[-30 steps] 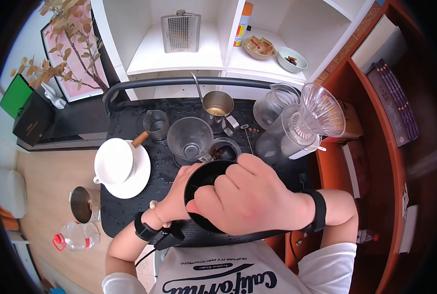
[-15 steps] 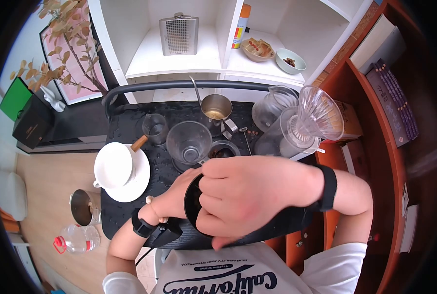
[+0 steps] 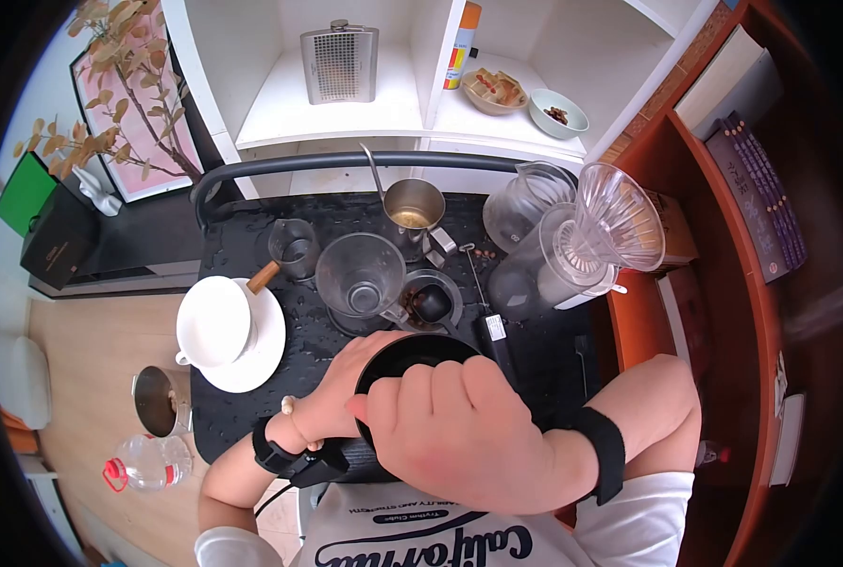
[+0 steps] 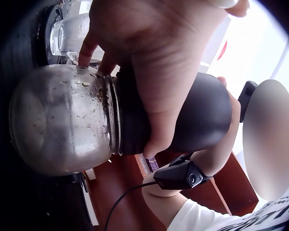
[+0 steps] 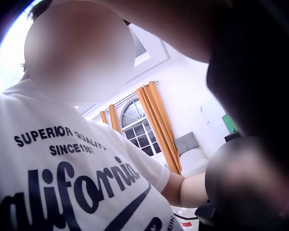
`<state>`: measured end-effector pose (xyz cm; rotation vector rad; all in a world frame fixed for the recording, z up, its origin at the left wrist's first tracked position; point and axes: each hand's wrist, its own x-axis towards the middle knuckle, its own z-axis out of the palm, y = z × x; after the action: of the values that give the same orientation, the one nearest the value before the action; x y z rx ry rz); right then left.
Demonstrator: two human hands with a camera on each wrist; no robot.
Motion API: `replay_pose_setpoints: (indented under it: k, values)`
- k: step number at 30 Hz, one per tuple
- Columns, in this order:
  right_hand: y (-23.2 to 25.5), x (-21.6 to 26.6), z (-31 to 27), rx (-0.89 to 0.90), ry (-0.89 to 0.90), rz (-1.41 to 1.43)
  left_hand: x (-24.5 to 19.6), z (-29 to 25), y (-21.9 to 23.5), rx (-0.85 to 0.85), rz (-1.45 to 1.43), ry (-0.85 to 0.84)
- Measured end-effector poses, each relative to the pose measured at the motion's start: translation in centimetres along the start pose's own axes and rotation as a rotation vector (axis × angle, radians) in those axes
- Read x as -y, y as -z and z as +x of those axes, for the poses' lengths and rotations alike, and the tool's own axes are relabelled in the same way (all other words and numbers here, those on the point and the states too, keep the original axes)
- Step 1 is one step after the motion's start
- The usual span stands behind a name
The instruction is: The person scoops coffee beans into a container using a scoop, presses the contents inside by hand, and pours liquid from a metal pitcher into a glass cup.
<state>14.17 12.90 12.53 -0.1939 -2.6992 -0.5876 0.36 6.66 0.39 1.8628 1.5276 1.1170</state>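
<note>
A black grinder (image 3: 404,354) with a glass jar (image 4: 62,120) screwed to its dark body (image 4: 192,120) is held over the near edge of the black table (image 3: 251,397). My left hand (image 3: 341,383) grips it from the left side, its fingers wrapped round the joint between jar and body (image 4: 149,86). My right hand (image 3: 454,430) curls over the black body from the near side and covers most of it. The jar glass is dusted with fine grounds. In the right wrist view only the dark body (image 5: 260,72) and my shirt show.
Behind the grinder stand a clear glass cup (image 3: 360,274), a small dish of beans (image 3: 431,300), a steel pitcher (image 3: 414,210), a glass carafe (image 3: 527,203) and a clear dripper (image 3: 620,222). A white cup on a saucer (image 3: 218,323) sits left. A black wand (image 3: 493,333) lies right.
My right hand has turned on the grinder: half a second ago its forearm swung up to the right across the top; now it is back on the near side. The left hand kept its hold.
</note>
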Motion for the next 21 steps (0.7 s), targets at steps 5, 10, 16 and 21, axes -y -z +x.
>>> replay_pose_setpoints:
  k: [5,10,16,21]
  values:
    - [-1.0,-2.5,0.1,-0.119,0.428,0.079,-0.3,-0.1,0.6,0.092,-0.391,0.204]
    - [-1.5,-3.0,0.5,-0.161,0.555,0.086,-0.7,0.1,1.2,0.131,-0.459,0.29]
    - [-3.1,-4.7,1.8,-0.353,0.769,0.329,0.3,1.0,1.0,0.198,-0.546,0.266]
    - [-4.4,-5.8,3.6,-0.552,1.09,0.495,0.0,0.9,1.6,0.195,-0.474,0.217]
